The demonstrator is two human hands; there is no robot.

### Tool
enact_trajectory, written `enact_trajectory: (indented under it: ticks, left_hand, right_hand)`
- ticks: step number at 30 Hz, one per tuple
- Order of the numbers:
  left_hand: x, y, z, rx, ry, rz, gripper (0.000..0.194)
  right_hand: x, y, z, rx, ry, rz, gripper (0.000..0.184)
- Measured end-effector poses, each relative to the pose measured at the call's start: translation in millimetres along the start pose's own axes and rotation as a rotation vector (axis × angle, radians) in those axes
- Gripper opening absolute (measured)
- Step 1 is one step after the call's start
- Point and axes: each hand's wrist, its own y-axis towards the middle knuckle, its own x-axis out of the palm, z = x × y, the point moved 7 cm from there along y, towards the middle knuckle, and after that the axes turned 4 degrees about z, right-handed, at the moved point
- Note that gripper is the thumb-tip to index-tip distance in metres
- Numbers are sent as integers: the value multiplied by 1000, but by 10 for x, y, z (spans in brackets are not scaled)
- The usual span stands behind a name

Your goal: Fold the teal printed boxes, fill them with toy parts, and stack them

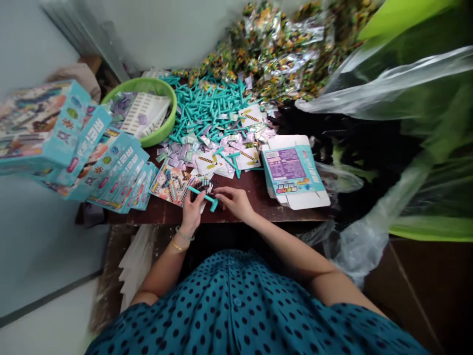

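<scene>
My left hand (191, 212) is closed around a teal toy hammer (209, 197), its T-shaped head pointing toward my right hand. Just behind it a small black grid-like piece (205, 183) shows; whether my left hand touches it I cannot tell. My right hand (236, 203) is beside the hammer's head with fingers stretched out and nothing visible in them. Under and left of my left hand lies a printed leaflet (169, 185). Beyond my hands are white cards (205, 162) with drawings, small sachets (181, 157) and another teal hammer (232, 159).
A large heap of teal sticks (207, 106) lies at the back. Left stand a green basket (172, 116) and stacked blue boxes (107, 167). An unfolded box (291, 170) lies right on the dark table (244, 183). Patterned foil packs (273, 49) and clear plastic sheeting (384, 84) fill the back right.
</scene>
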Motion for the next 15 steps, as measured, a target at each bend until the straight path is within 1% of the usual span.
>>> enact_trajectory:
  ticks: [1, 2, 3, 4, 5, 7, 8, 9, 10, 12, 13, 15]
  left_hand:
    - [-15, 8, 25, -16, 6, -22, 46]
    - [-24, 10, 47, -39, 10, -49, 47]
    - [-29, 3, 66, -65, 12, -74, 48]
    - [-30, -13, 77, -93, 12, -95, 50]
    - [-28, -39, 80, -120, 10, -108, 51]
    - [-13, -118, 59, -164, 7, -111, 52]
    - [0, -165, 30, -187, 10, -110, 53]
    - [17, -213, -9, -210, 13, -112, 52]
    - [33, -255, -55, -235, 20, -116, 51]
    - [48, -304, -141, -271, 27, -124, 49]
    - [48, -305, -171, -280, 28, -126, 49]
    - [45, -269, -194, -286, 29, -129, 47]
  right_hand:
    - [-150, 196, -83, -80, -113, 30, 32]
    - [-334, 449, -159, -137, -218, 65, 32]
    - [-556, 749, -223, -170, -315, 121, 33]
    - [-784, 1079, -260, -163, -383, 163, 36]
    - [-1023, 1414, -284, -134, -435, 219, 39]
    - [-1532, 1985, -323, -44, -509, 449, 48]
    - [-1732, 2199, -316, 31, -500, 539, 50]
    - [-1882, 2363, -302, 104, -469, 606, 48]
    - [-1976, 2488, -289, 165, -423, 638, 43]
    - [-2043, 2646, -308, 215, -328, 642, 26]
    - [-2045, 2681, -348, 202, -295, 637, 20]
    - [-2023, 2644, -435, 160, -240, 621, 20]
